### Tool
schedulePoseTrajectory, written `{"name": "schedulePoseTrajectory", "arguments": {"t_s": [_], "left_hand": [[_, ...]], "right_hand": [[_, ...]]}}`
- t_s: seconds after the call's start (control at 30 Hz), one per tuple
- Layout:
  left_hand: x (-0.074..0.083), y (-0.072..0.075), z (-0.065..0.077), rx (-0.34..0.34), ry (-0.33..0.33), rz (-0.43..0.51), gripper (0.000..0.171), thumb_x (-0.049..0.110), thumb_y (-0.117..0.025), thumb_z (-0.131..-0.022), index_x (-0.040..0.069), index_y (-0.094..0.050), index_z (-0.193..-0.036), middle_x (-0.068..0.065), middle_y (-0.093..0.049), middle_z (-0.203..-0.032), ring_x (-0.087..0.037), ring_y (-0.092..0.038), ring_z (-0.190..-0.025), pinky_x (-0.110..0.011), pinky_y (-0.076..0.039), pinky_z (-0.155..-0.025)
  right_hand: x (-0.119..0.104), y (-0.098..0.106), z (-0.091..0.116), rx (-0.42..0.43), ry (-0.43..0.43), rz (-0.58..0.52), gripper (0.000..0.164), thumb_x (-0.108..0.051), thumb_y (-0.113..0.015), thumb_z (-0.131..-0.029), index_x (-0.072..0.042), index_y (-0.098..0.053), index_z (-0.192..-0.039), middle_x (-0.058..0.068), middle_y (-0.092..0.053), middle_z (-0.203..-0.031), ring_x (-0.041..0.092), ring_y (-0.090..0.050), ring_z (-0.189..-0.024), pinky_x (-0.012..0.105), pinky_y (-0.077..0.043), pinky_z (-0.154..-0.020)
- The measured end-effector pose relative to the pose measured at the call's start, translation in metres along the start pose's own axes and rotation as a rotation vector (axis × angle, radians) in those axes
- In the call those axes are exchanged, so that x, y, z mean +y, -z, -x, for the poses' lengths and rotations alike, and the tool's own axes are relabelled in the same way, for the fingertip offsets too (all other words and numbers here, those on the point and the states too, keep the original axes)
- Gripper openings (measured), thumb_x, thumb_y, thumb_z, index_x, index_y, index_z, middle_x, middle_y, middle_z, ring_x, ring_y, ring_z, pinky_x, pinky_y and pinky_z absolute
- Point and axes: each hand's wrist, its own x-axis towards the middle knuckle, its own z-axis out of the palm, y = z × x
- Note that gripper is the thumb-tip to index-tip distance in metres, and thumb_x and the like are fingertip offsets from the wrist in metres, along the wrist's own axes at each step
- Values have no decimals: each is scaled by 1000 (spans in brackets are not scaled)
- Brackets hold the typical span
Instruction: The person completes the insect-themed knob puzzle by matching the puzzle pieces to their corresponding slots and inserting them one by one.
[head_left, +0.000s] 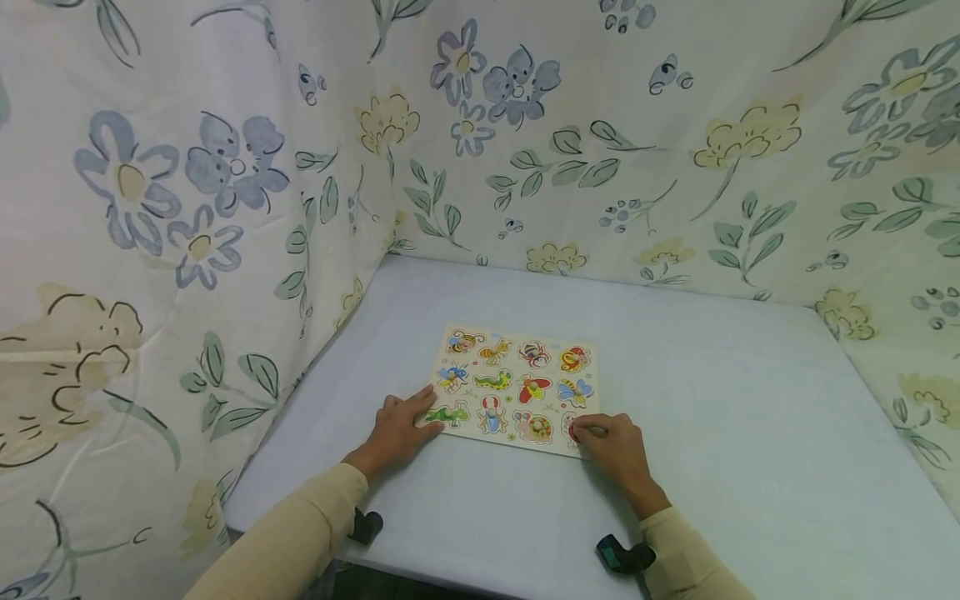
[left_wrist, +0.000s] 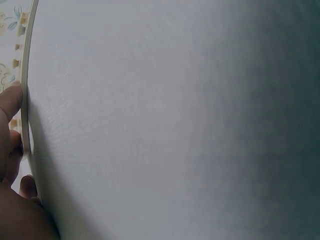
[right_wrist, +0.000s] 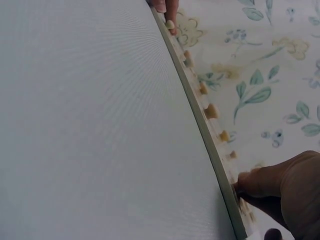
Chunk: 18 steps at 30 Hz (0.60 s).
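A wooden peg puzzle board (head_left: 480, 433) with rows of bright insect pieces lies flat on the table. Small wooden knobs (right_wrist: 211, 111) stand up from its pieces in the right wrist view. My left hand (head_left: 399, 429) holds the board's near left corner, thumb along the front edge and fingers by the left side. At the near right corner, my right hand (head_left: 617, 450) pinches a small reddish puzzle piece (head_left: 573, 428) over its place on the board. The fingers hide much of that piece. A snail piece (head_left: 533, 427) sits just left of it.
The table (head_left: 750, 433) has a white cover. Floral cloth (head_left: 600, 150) hangs behind it and along the sides. Black wrist devices (head_left: 625, 556) sit under both forearms near the table's front edge.
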Motion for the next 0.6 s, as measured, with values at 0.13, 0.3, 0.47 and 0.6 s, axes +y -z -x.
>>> {"name": "schedulePoseTrajectory", "arguments": {"t_s": [0.13,0.3,0.47,0.6], "left_hand": [[1,0,-1,-2,1,1,64,37,-70,-89,13,-47,-143,11,-34,-151,-18,-32,-85,-35,-28,-72],[0,0,0,-5,-2,10,64,36,-70,-88,12,-47,-143,11,-34,-151,-18,-32,-84,-36,-27,-72],[-3,-2,0,-10,-2,18,64,37,-70,-88,12,-47,-143,11,-34,-151,-18,-32,-84,-36,-27,-72],[-5,-3,0,-11,-8,17,64,37,-70,-88,12,-47,-142,11,-34,-151,-17,-32,-84,-36,-27,-72]], "right_hand": [[-1,1,0,-8,-20,-5,9,-13,-76,-82,-10,-79,-90,3,-65,-82,22,-45,-76,36,-35,-62],[0,1,1,-21,-41,-7,10,-14,-75,-82,-9,-79,-90,4,-63,-83,22,-42,-74,36,-33,-61],[2,-1,2,-24,-48,-3,10,-15,-75,-83,-10,-79,-91,5,-63,-83,22,-41,-74,36,-32,-60],[5,-1,1,-7,-40,8,13,-17,-75,-84,-10,-79,-94,1,-59,-73,21,-41,-70,34,-32,-58]]}}
